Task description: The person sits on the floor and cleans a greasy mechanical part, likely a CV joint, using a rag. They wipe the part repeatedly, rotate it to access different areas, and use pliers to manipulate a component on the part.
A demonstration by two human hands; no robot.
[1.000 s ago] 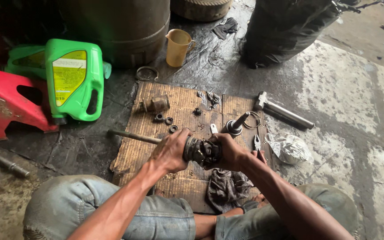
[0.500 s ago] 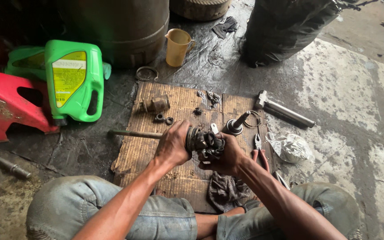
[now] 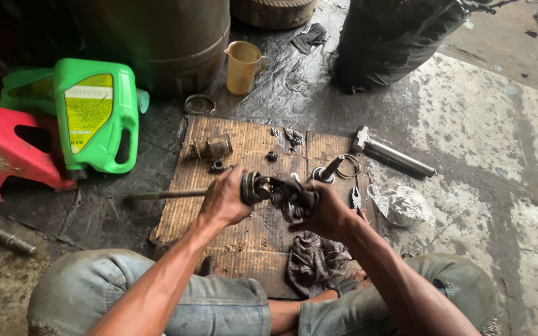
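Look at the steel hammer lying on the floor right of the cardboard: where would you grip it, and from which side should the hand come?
Probably the hammer is best gripped around its long round handle, near the free lower-right end, coming from above. It lies flat on the floor, with its head toward the cardboard and a wire ring close by, so that end is more crowded.
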